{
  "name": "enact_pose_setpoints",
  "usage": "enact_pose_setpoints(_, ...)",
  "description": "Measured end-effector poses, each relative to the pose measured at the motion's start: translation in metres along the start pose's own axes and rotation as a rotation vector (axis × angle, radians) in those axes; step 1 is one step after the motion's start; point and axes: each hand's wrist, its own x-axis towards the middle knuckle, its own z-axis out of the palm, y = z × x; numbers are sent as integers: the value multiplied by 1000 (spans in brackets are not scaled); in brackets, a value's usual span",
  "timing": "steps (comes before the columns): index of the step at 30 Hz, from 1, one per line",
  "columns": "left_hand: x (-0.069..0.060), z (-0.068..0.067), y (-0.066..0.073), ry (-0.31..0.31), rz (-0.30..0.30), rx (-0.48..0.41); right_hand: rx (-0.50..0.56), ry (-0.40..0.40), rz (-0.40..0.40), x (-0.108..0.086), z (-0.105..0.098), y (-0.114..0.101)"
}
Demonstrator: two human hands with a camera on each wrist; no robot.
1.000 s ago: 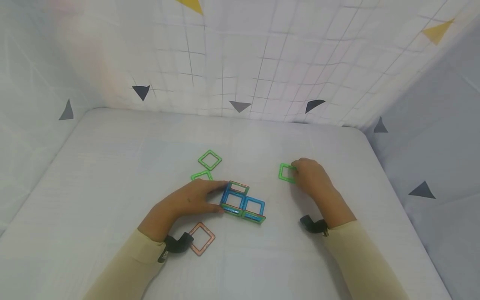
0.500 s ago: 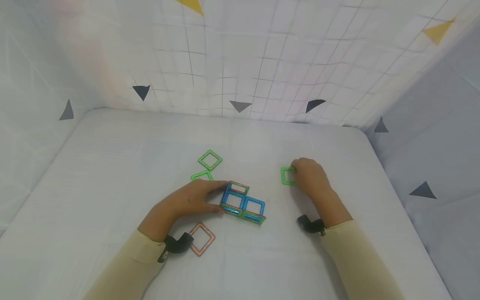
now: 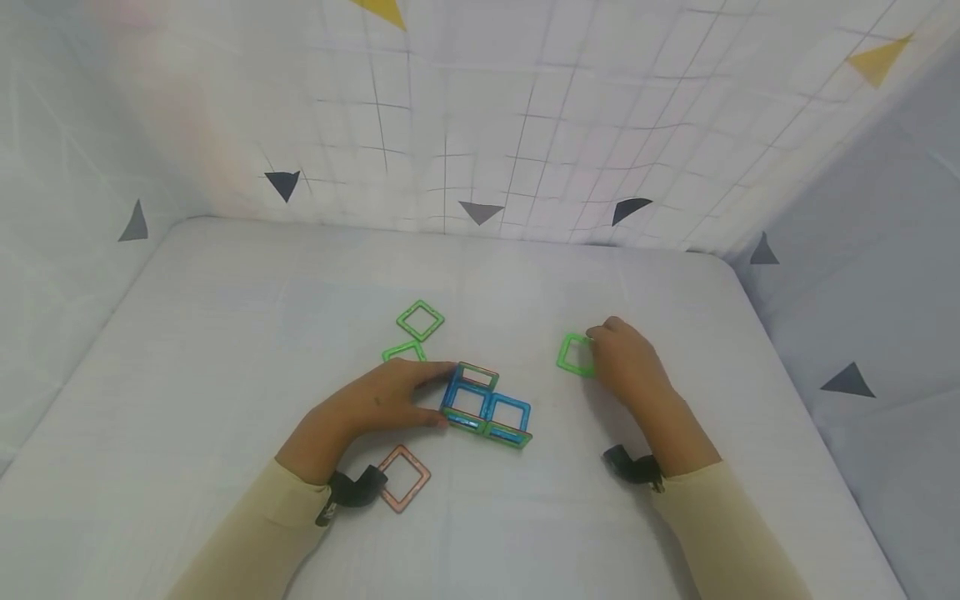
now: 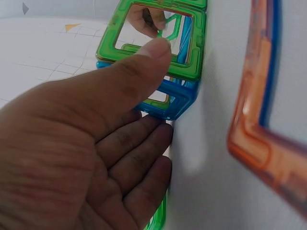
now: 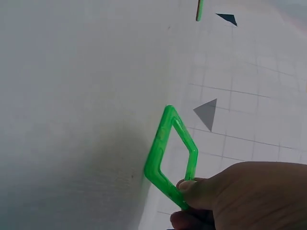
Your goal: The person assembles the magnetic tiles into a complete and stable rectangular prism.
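Note:
In the head view, my left hand [image 3: 375,398] holds the left end of a small structure of magnetic tiles [image 3: 489,407]. Blue square frames make its base and left side, and green ones stand along its front and back. The left wrist view has the thumb on a green tile [image 4: 199,43] and the other fingers against the blue side. Off to the right, my right hand [image 3: 628,358] pinches a single green square magnetic tile [image 3: 562,354] by one edge. That tile is tilted in the right wrist view, apart from the structure.
Two loose green tiles lie behind the left hand: a whole one [image 3: 408,310] and one partly covered [image 3: 401,347]. An orange tile [image 3: 416,459] lies beside the left wrist. The white table [image 3: 225,333] meets a cloth backdrop [image 3: 480,125] at the back.
The green tile in my right hand shifts slightly and turns, its near end a little closer to me. My left hand and the structure stay in place.

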Motion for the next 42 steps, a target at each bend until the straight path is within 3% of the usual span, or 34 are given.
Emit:
enact_pose_setpoints(11,-1,-1,0,-3,13,-4,105,103,-80,-28,-12,-6)
enact_pose_setpoints(25,0,-1,1,-4,3,1,147,11,-150,-36,-26,-19)
enact_pose_setpoints(42,1,0,-4,-14,33,5,161,-81,-135,-44,-24,-38)
